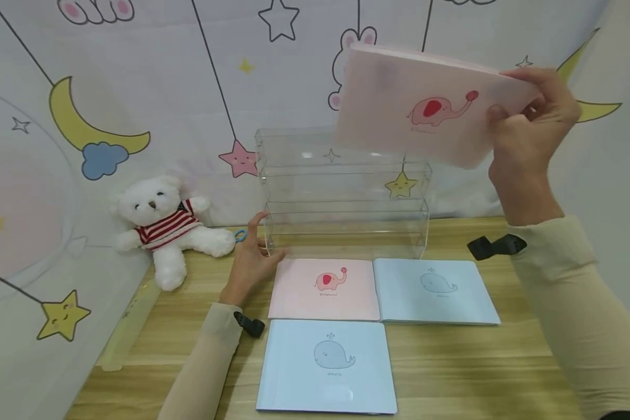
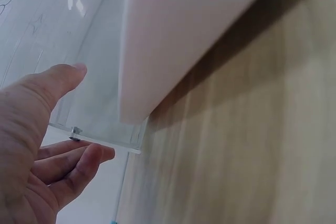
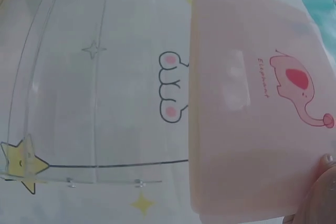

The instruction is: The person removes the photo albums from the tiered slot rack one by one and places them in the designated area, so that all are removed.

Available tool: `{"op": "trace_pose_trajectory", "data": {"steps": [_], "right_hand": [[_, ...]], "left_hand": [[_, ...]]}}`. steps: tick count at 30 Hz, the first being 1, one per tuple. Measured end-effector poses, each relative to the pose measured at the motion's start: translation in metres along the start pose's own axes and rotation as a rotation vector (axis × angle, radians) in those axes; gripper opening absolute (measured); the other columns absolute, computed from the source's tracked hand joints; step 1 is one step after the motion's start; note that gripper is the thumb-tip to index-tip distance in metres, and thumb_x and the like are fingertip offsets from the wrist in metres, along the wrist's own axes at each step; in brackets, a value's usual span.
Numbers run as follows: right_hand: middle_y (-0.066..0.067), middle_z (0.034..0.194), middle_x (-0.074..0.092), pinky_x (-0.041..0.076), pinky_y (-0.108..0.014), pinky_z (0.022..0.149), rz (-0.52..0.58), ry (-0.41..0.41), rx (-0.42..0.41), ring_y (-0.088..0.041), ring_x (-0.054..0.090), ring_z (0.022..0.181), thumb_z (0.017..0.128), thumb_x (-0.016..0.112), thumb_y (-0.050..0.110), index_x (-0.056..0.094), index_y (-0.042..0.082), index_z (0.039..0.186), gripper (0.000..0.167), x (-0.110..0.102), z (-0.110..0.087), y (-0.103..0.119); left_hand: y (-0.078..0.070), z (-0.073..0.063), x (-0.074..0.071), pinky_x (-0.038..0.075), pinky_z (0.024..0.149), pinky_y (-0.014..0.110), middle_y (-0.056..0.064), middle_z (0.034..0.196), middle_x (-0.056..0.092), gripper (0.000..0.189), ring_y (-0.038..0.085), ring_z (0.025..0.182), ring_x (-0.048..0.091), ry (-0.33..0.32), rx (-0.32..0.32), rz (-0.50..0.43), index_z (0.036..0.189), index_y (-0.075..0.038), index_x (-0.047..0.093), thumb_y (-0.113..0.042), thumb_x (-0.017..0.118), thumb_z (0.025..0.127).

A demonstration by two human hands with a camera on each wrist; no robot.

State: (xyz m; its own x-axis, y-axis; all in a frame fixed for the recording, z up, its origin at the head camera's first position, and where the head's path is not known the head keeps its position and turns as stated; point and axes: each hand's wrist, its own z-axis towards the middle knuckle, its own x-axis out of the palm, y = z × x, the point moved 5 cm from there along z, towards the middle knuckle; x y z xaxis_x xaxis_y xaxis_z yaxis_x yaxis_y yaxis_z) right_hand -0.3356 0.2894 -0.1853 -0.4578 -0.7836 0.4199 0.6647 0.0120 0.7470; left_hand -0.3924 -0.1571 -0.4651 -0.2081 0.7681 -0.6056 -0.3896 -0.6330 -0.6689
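Observation:
My right hand (image 1: 535,125) holds a pink book (image 1: 383,99) by its right end, thumb on the front cover, raised above a clear acrylic rack (image 1: 346,224). Its cover bears a red elephant, also seen in the right wrist view. At the rack's lower left side, my left hand (image 1: 249,262) grips the side panel. In the left wrist view, the panel edge passes between the thumb (image 2: 65,80) and the curled fingers. A second pink book (image 1: 296,289) lies flat before the rack, beside a blue whale book (image 1: 399,297). Nearer me lies another blue whale book (image 1: 289,373).
A white teddy bear (image 1: 170,256) in a striped shirt sits left of the rack. Further forward on the left lies a pale yellow comb (image 1: 126,332). Behind the wooden table (image 1: 451,367) hangs a printed cloth (image 1: 178,46) with stars and moons. The rack has several tiers.

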Motion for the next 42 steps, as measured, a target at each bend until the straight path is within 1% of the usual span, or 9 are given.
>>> {"op": "trace_pose_trajectory", "data": {"steps": [4,7,17,24,29,31,33,38,42], "right_hand": [[-0.005,0.112,0.075,0.058,-0.039,0.097,-0.006,-0.026,0.044,-0.026,0.067,0.114,0.079,0.048,-0.027,0.083,0.004,0.102,0.052,-0.024,-0.006,0.0],[-0.008,0.11,0.073,0.058,-0.035,0.09,0.013,-0.031,0.042,-0.027,0.064,0.114,0.078,0.048,-0.032,0.082,-0.001,0.104,0.053,-0.042,-0.012,0.0],[-0.011,0.121,0.066,0.061,-0.03,0.092,0.016,-0.025,0.114,-0.03,0.062,0.117,0.088,0.048,-0.037,0.076,-0.005,0.117,0.051,-0.099,-0.034,0.003],[-0.01,0.12,0.061,0.06,-0.019,0.071,-0.036,-0.045,0.224,-0.027,0.058,0.108,0.087,0.047,-0.038,0.074,-0.006,0.123,0.055,-0.131,-0.047,-0.001],[-0.007,0.118,0.059,0.057,-0.014,0.067,-0.141,-0.029,0.276,-0.023,0.058,0.1,0.09,0.048,-0.035,0.073,-0.006,0.126,0.053,-0.152,-0.058,-0.008],[-0.002,0.12,0.06,0.054,-0.011,0.067,-0.201,-0.007,0.315,-0.02,0.058,0.1,0.094,0.049,-0.03,0.074,-0.001,0.13,0.053,-0.162,-0.063,-0.011],[-0.004,0.115,0.063,0.052,-0.011,0.062,-0.191,0.004,0.298,-0.018,0.061,0.093,0.092,0.05,-0.031,0.072,-0.007,0.128,0.049,-0.17,-0.067,-0.014],[-0.005,0.101,0.069,0.051,-0.015,0.054,-0.209,0.025,0.283,-0.013,0.068,0.075,0.087,0.05,-0.035,0.074,-0.011,0.121,0.047,-0.187,-0.08,-0.021],[0.001,0.095,0.073,0.051,-0.015,0.052,-0.269,0.067,0.296,-0.007,0.07,0.069,0.085,0.05,-0.037,0.076,-0.008,0.117,0.05,-0.199,-0.092,-0.023]], "left_hand": [[-0.002,0.001,0.0,0.06,0.065,0.039,0.021,0.08,0.076,0.102,0.025,0.07,0.075,-0.016,0.005,0.004,0.162,-0.041,0.031,-0.02,0.093,0.085],[-0.002,0.001,0.0,0.059,0.065,0.037,0.021,0.08,0.076,0.101,0.025,0.07,0.075,-0.018,0.01,0.006,0.163,-0.039,0.031,-0.021,0.093,0.085],[0.002,0.0,0.0,0.064,0.07,0.046,0.025,0.093,0.078,0.104,0.03,0.078,0.079,0.035,-0.041,0.004,0.163,-0.046,0.026,-0.023,0.092,0.087],[0.003,0.0,-0.002,0.065,0.071,0.048,0.027,0.099,0.078,0.103,0.033,0.081,0.081,0.039,-0.041,0.008,0.165,-0.046,0.026,-0.023,0.091,0.088],[0.002,0.0,-0.002,0.065,0.071,0.049,0.029,0.102,0.078,0.103,0.035,0.083,0.082,0.062,-0.052,0.004,0.165,-0.047,0.025,-0.023,0.091,0.089],[0.001,0.0,-0.002,0.065,0.071,0.05,0.03,0.103,0.077,0.102,0.035,0.083,0.082,0.07,-0.053,0.008,0.164,-0.047,0.024,-0.023,0.09,0.09],[0.0,0.001,-0.003,0.065,0.071,0.05,0.03,0.103,0.077,0.102,0.035,0.083,0.082,0.072,-0.052,0.013,0.164,-0.046,0.024,-0.024,0.09,0.09],[0.001,0.001,-0.003,0.065,0.072,0.05,0.029,0.102,0.077,0.102,0.033,0.082,0.082,0.071,-0.047,0.021,0.165,-0.047,0.024,-0.024,0.09,0.09],[0.003,-0.001,-0.003,0.065,0.072,0.049,0.029,0.103,0.077,0.102,0.034,0.082,0.082,0.073,-0.035,0.008,0.166,-0.047,0.023,-0.024,0.089,0.091]]}}
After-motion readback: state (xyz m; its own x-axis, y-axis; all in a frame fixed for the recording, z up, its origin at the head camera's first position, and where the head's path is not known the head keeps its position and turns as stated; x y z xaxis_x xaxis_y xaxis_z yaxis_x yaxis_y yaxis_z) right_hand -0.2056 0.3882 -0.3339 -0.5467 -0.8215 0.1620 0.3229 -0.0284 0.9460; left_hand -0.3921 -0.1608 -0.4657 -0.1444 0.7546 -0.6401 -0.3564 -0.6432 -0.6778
